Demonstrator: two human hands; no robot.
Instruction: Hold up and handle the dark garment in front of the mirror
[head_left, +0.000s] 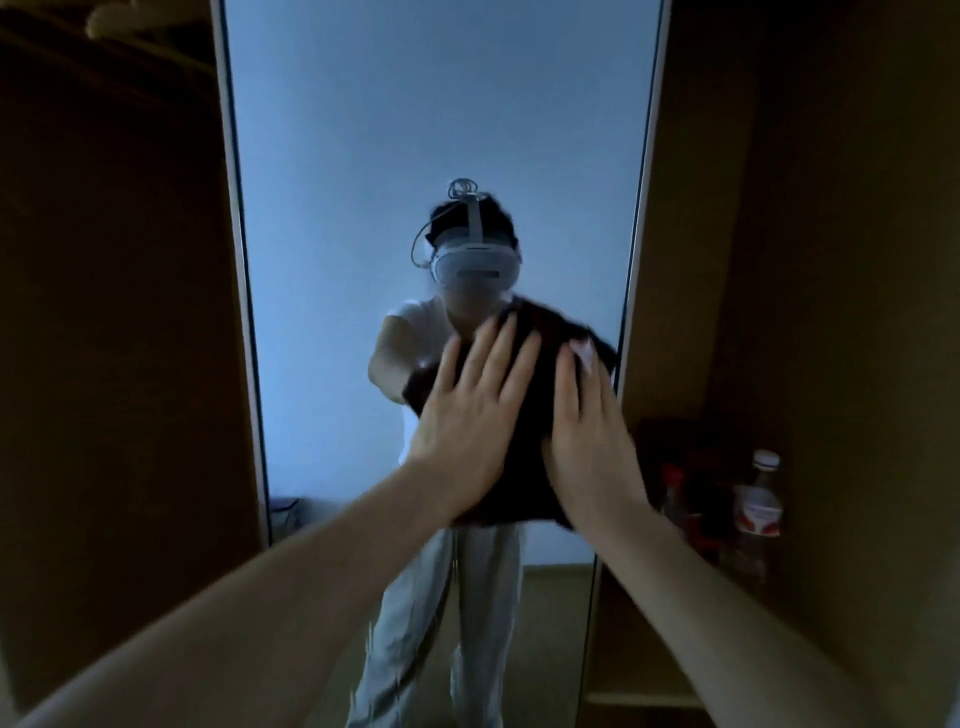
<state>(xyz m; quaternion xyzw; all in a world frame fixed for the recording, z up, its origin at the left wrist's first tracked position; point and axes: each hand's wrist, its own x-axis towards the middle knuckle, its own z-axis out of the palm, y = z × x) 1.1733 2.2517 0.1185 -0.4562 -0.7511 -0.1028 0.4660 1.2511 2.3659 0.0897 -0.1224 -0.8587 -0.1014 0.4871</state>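
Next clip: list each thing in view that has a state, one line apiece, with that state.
left hand: flat, fingers straight and spread, pressing on the dark cloth.
right hand: flat, fingers straight, pressing on the cloth.
dark cloth: bunched, held against the mirror under both hands.
mirror: upright, reflecting the person.
bottle: upright on a shelf at right, cap on.

mirror (415, 130): dead centre, standing upright between two cabinet panels
left panel (114, 338): runs along the mirror's left edge
right panel (831, 260): on the mirror's right edge
cloth (524, 415): flat against the mirror, lower middle
left hand (467, 415): pressed on the cloth's left part
right hand (592, 441): on the cloth's right part, just beside the other one
bottles (758, 499): right of the mirror, on a shelf, behind the right forearm
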